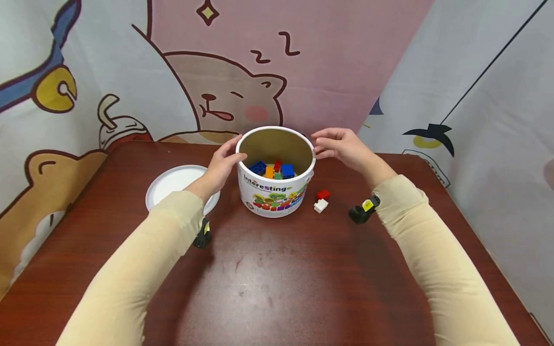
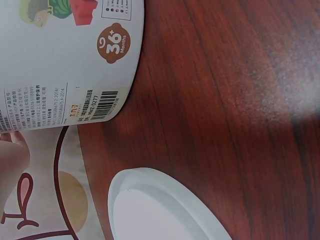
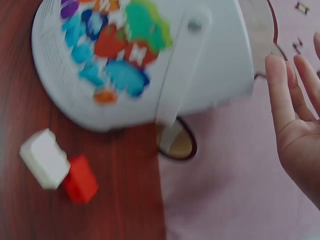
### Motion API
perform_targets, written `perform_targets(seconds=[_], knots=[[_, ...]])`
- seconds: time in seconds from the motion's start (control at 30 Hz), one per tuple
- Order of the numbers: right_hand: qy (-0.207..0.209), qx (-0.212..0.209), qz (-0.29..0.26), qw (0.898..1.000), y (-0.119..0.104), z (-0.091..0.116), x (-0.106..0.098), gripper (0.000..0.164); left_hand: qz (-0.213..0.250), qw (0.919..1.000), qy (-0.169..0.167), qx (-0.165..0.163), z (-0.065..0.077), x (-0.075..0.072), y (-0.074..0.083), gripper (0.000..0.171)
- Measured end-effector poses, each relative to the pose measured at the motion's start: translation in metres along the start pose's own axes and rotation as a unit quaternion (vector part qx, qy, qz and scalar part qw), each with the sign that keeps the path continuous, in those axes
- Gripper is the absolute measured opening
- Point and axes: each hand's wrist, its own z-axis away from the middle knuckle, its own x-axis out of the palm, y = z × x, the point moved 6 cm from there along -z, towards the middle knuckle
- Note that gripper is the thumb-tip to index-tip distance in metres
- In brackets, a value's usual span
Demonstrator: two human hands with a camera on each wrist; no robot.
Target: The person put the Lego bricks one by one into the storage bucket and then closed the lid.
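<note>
A white bucket (image 1: 273, 202) with a colourful "Interesting" print stands at the back of the table, its top uncovered. Inside it lie several toy bricks (image 1: 287, 171) in blue, orange, red and green. My left hand (image 1: 220, 168) holds the bucket's left rim, thumb over the edge and fingers along the outer wall. Beside the right rim, my right hand (image 1: 342, 146) has its fingers extended; the right wrist view shows this hand apart from the bucket (image 3: 215, 65). A white brick (image 1: 321, 206) and a red brick (image 1: 322, 194) lie on the table below it.
A round white lid (image 1: 166, 185) lies left of the bucket, partly under my left forearm. The brown table (image 1: 259, 278) stretches toward me. Behind it hangs a cloth (image 1: 329, 86) with cartoon animals.
</note>
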Motion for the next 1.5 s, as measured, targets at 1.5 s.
perform_targets(seconds=[1.5], knots=[[-0.008,0.133,0.313,0.941,0.142,0.032,-0.050,0.034,-0.019,0.9998,0.004,-0.003,0.001,-0.001,0.000,0.058]])
